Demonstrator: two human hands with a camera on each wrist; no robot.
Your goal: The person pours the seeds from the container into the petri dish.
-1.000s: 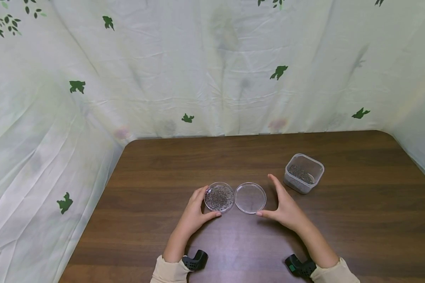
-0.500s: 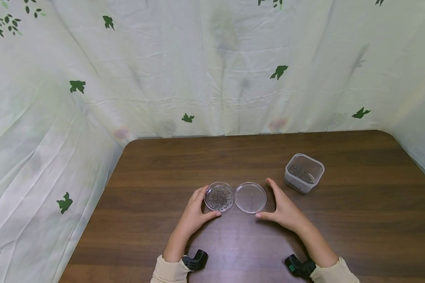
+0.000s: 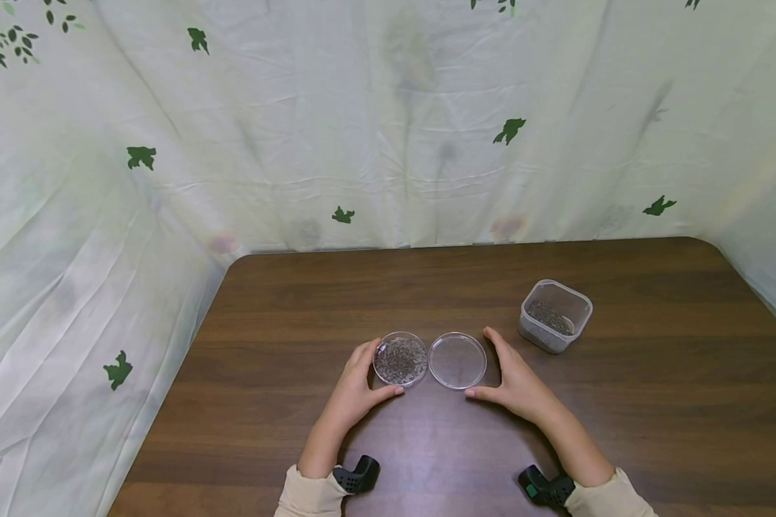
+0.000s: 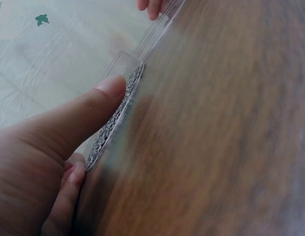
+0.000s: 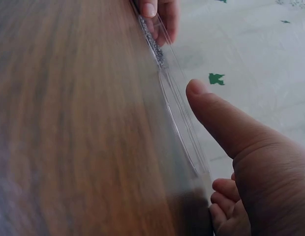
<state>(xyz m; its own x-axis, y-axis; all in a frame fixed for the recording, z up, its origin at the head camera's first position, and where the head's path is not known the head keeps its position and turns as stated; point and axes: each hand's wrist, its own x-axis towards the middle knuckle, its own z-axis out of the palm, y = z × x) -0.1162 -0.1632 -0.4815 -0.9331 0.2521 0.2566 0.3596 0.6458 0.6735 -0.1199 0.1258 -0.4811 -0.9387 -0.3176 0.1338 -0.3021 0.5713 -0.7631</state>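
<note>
In the head view a clear round petri dish [image 3: 400, 360] with dark grey granules lies on the table, its right edge close beside a clear petri dish lid [image 3: 457, 361]. My left hand [image 3: 356, 384] holds the filled dish from the left, thumb at the near rim and fingers at the far left side. The left wrist view shows the thumb [image 4: 113, 87] against the dish wall, granules [image 4: 113, 123] behind it. Around the lid's right side my right hand [image 3: 520, 380] is spread wide. In the right wrist view its thumb [image 5: 198, 88] stands slightly off the lid's rim [image 5: 179, 118].
A clear square plastic tub [image 3: 555, 317] with more grey granules stands behind and right of the right hand. The brown wooden table [image 3: 297, 301] ends at a pale cloth [image 3: 401, 143] with green leaf prints. Black wrist devices [image 3: 357, 475] sit on both wrists.
My right hand has drawn a little left and nearer to the lid, its fingers moving in toward the rim. The left hand, the dish and the tub have stayed in place.
</note>
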